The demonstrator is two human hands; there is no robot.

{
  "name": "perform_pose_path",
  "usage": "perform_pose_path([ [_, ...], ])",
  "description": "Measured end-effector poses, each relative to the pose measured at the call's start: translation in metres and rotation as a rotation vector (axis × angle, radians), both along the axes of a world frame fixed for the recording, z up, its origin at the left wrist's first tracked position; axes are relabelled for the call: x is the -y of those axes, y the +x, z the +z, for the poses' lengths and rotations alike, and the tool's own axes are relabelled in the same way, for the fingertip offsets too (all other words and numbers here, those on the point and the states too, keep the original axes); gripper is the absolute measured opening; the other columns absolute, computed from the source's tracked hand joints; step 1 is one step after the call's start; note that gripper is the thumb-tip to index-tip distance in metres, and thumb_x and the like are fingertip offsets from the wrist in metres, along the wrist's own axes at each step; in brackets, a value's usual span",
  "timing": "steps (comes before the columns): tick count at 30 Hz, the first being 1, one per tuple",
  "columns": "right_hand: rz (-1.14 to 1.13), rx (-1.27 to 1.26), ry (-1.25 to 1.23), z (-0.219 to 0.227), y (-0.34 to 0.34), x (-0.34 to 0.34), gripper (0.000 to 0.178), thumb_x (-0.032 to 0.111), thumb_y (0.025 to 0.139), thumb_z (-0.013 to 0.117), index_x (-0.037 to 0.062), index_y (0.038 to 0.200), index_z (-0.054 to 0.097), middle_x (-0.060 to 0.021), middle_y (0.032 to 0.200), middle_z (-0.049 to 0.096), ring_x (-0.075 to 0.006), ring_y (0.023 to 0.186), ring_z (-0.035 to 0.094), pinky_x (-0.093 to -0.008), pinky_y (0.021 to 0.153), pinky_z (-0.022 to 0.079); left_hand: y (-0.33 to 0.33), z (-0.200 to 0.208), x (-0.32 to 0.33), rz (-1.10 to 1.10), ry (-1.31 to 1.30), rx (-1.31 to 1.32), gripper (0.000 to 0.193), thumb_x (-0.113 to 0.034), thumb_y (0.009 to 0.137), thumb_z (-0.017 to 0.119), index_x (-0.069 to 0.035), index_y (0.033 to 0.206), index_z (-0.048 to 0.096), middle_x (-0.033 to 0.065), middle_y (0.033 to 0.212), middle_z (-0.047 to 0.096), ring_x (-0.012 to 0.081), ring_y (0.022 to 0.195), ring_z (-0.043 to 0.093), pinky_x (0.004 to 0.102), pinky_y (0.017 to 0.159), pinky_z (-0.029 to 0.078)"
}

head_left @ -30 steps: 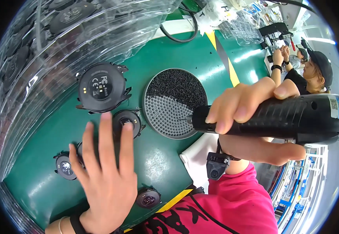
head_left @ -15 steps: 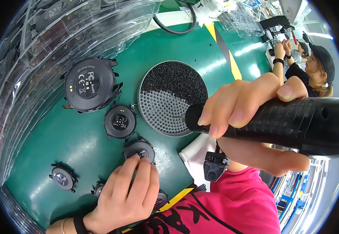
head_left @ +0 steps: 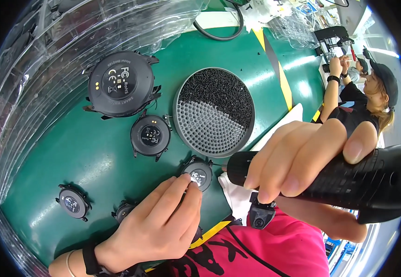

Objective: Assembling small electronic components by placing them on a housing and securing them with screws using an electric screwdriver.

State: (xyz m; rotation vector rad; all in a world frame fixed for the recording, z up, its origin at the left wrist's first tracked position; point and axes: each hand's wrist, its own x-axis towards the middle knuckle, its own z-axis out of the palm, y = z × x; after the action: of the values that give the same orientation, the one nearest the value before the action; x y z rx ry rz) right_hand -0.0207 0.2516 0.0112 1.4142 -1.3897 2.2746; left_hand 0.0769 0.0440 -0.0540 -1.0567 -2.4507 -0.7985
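black watch case (head_left: 199, 173) under left hand (head_left: 156, 221), right hand (head_left: 311, 161) gripping screwdriver (head_left: 348, 177).

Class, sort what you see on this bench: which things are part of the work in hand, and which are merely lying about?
In use:
left hand
small black watch case under its fingertips
right hand
black electric screwdriver
round screw tray

Lying about:
large watch case
medium watch case
small case at left
clear plastic sheeting
black cable

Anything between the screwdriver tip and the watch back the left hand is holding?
Nothing visible. The screwdriver in the right hand points at the watch back, which the left hand steadies by fingertips at its near edge.
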Motion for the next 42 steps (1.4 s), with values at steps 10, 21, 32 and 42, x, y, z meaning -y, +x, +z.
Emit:
perform_pose_path([
  [10,0.045,0.075,0.045,0.002,0.003,0.004,0.049,0.043,0.094,0.053,0.0040,0.117,0.033,-0.0202,0.084,0.058,-0.0287,0.054,0.059,-0.0399,0.046,0.053,0.001,0.001,0.000,-0.001,0.001,0.001,0.020,-0.003,0.078,0.067,0.009,0.094,0.069,0.0166,0.103,0.065,0.0345,0.097,0.065,0.0394,0.073,0.062],
  [21,0.074,0.151,0.077,0.004,0.012,0.002,0.027,0.028,0.100,0.045,0.0083,0.113,0.033,-0.0258,0.085,0.059,-0.0355,0.056,0.059,-0.0465,0.050,0.053,0.003,0.002,0.001,0.005,0.001,0.032,0.020,-0.004,0.080,0.066,0.009,0.095,0.069,0.0168,0.105,0.064,0.0346,0.098,0.065,0.0395,0.074,0.061],
  [32,0.104,0.210,0.111,0.006,0.014,0.013,0.011,0.018,0.103,0.038,0.0116,0.110,0.033,-0.0298,0.085,0.060,-0.0406,0.058,0.058,-0.0515,0.054,0.053,0.006,0.007,0.007,-0.005,-0.006,0.044,0.020,-0.004,0.081,0.066,0.009,0.096,0.069,0.0169,0.106,0.064,0.0350,0.099,0.064,0.0398,0.075,0.061],
  [42,0.099,0.118,0.171,0.001,0.006,0.002,0.029,0.031,0.098,0.044,0.0086,0.114,0.035,-0.0252,0.085,0.059,-0.0357,0.057,0.058,-0.0472,0.051,0.053,0.001,0.001,0.006,-0.029,-0.041,0.006,0.020,-0.003,0.080,0.067,0.009,0.096,0.070,0.0177,0.107,0.064,0.0353,0.100,0.064,0.0403,0.077,0.062],
])
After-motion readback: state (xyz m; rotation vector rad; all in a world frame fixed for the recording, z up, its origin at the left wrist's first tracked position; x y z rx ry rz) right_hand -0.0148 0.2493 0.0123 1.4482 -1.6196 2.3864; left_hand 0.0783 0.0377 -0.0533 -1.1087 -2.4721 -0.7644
